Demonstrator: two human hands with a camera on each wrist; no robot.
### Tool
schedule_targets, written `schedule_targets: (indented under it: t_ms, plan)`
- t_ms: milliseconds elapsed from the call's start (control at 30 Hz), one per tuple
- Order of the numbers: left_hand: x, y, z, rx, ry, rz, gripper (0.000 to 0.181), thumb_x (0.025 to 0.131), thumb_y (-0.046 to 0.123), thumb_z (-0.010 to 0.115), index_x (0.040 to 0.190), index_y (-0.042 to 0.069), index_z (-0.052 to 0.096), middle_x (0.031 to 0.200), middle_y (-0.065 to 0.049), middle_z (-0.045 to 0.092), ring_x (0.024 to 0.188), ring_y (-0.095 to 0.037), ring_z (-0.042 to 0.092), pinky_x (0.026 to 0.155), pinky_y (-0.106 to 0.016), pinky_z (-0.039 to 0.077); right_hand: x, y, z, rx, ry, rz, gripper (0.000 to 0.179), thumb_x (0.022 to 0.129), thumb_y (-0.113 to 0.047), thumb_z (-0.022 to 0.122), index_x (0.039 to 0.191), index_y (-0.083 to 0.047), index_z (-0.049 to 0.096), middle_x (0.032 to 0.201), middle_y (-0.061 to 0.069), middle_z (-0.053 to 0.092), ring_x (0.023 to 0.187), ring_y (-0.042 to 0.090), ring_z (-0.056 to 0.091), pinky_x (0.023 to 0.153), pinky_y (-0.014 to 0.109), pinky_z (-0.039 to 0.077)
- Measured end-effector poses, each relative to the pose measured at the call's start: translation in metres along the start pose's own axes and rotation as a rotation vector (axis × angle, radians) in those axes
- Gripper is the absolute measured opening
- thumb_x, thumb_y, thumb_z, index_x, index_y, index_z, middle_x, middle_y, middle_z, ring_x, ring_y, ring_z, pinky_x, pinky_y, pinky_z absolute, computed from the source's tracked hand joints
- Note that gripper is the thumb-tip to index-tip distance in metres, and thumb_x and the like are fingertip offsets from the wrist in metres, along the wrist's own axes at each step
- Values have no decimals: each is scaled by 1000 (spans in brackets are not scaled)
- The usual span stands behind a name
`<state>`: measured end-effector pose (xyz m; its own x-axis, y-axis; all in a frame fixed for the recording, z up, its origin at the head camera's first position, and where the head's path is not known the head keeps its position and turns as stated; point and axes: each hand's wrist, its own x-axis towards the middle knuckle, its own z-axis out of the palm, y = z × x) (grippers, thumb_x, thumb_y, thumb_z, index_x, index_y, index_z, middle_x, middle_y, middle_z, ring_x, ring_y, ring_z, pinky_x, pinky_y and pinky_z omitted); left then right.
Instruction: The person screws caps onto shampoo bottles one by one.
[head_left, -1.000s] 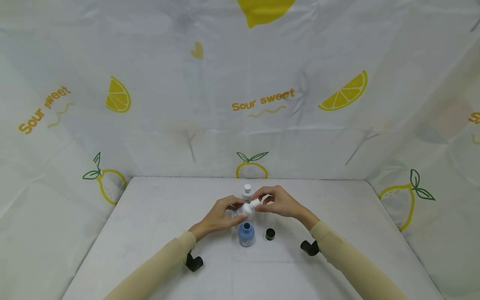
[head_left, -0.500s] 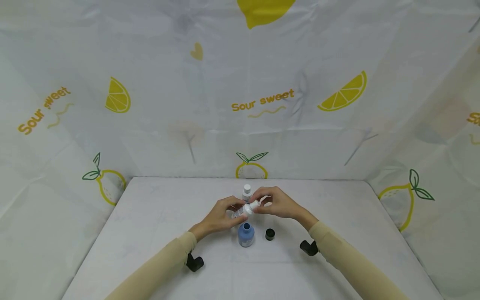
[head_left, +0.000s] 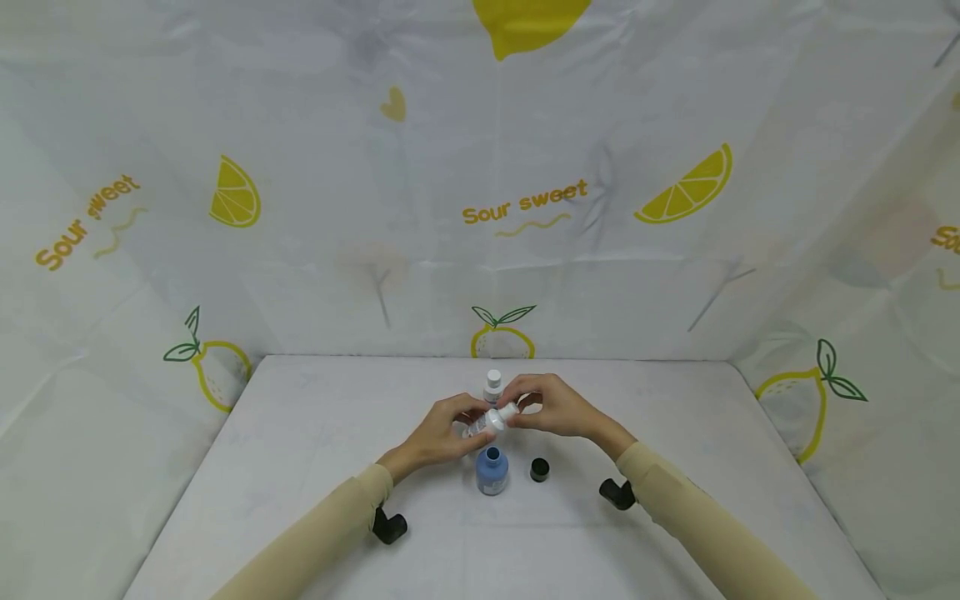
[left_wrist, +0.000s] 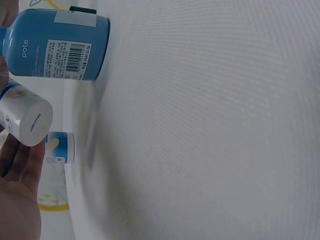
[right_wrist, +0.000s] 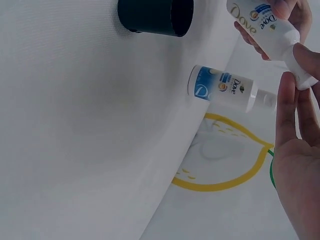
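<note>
My left hand [head_left: 441, 431] grips a small white Dove bottle [head_left: 478, 424], tilted and raised off the table. At its upper end, my right hand [head_left: 558, 407] pinches the white cap [right_wrist: 299, 67] between thumb and fingers; the cap sits on the bottle's neck. In the left wrist view the bottle's round base [left_wrist: 36, 122] faces the camera. Just in front of the hands stands an uncapped blue bottle [head_left: 492, 473], its dark mouth upward. A dark green cap [head_left: 539, 470] lies to its right. Behind the hands a second white Dove bottle [right_wrist: 225, 86] stands upright with its cap on.
The white cloth-covered table [head_left: 315, 433] meets a lemon-print curtain [head_left: 337, 292] at the back and sides. Black wrist mounts [head_left: 389, 527] jut out below both sleeves, close to the table surface.
My right hand has shifted slightly left, bringing the white cap closer to the bottle's neck. The left hand holds nearly still, and the things standing on the table have not moved.
</note>
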<state>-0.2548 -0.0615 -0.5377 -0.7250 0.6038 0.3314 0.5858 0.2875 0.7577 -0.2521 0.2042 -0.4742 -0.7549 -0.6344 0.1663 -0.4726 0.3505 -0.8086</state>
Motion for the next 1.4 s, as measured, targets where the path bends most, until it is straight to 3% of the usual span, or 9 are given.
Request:
schedule_targets:
  t_ms: [333,767,1400]
  plan:
    - [1,-2,2,-19,32,7,34,96,22,84,126,10,76,116,-6,77,104,-16,72,93,-31,66,0,6,3,50,73,64,32,92,-7,86,123,-3,79,119,15,80,105,6,71,95,25,65]
    - [4,0,3,-31,49,35,34,95,20,84,126,9,75,117,-6,77,104,-12,73,93,-28,66,2,2,7,27,164,77,21,88,-15,92,105,-10,80,102,7,80,90,8,70,83,23,65]
    - [4,1,4,-31,40,30,36,94,22,86,126,9,76,115,-6,77,104,-14,72,94,-29,66,4,2,9,-61,166,132,20,88,-22,92,88,-15,73,92,1,75,82,7,68,80,23,64]
